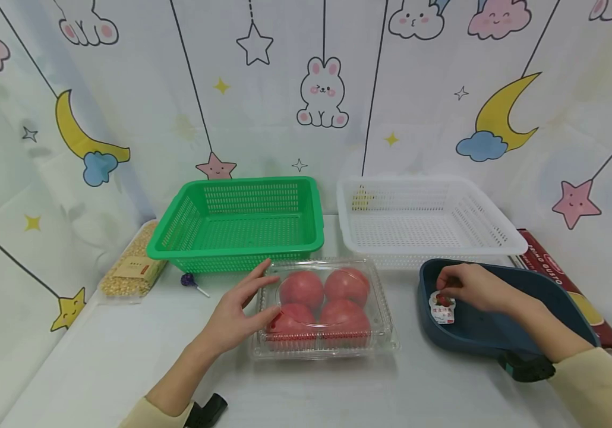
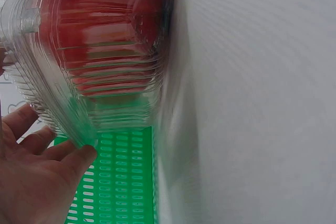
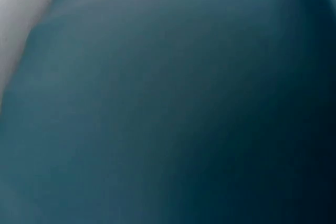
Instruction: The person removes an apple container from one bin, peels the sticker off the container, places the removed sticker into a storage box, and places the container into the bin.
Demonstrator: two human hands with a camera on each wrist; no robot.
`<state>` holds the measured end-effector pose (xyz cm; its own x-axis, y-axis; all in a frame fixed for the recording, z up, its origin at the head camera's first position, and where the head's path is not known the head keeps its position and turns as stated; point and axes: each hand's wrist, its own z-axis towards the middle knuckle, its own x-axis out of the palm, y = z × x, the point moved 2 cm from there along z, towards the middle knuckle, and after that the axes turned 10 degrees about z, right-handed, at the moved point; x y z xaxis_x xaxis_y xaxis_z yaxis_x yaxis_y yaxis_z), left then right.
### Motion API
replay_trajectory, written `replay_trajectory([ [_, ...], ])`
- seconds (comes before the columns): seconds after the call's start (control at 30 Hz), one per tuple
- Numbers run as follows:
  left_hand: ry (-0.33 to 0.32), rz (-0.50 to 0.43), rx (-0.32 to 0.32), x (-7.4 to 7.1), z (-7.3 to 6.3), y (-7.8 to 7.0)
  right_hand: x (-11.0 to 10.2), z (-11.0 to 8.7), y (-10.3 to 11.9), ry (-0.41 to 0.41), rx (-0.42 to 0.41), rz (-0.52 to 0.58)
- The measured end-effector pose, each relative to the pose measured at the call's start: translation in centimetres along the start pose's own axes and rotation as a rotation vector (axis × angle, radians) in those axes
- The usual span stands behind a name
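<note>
My left hand [image 1: 237,309] lies along the left side of a clear plastic box [image 1: 383,297] that holds several red tomatoes [image 1: 302,290]. Its fingers are spread and fairly straight, touching the box; in the left wrist view the thumb reaches the lid's rim. On the right, my right hand [image 1: 474,286] reaches into a dark blue basin [image 1: 504,339] with its fingers curled. Its fingertips pinch the top of a small white pack [image 1: 442,309] with a strawberry print, at the basin's left end. The right wrist view shows only a blurred stretch of the blue basin wall [image 3: 131,103].
Behind the box stands a green basket [image 1: 236,258], and a white basket [image 1: 434,244] stands beside it. A bag of yellow grains [image 1: 132,267] and a purple lollipop [image 1: 188,279] lie at the left. A dark red packet [image 1: 546,258] lies behind the basin.
</note>
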<state>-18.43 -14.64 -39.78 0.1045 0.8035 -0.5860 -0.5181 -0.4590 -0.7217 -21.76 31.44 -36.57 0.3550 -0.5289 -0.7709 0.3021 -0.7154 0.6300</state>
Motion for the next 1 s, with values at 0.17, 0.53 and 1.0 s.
replay_trajectory([
  [0.17, 0.003, -0.006, -0.003, 0.04, 0.0, 0.0, 0.21, -0.08, 0.0, -0.001, 0.004, -0.001],
  [0.53, 0.001, 0.0, -0.008, 0.03, -0.06, -0.01, -0.1, -0.34, -0.42, -0.031, 0.025, -0.053],
  [1.0, 0.0, 0.002, -0.006, 0.03, -0.06, -0.04, -0.42, -0.56, -0.58, -0.069, 0.015, -0.075],
])
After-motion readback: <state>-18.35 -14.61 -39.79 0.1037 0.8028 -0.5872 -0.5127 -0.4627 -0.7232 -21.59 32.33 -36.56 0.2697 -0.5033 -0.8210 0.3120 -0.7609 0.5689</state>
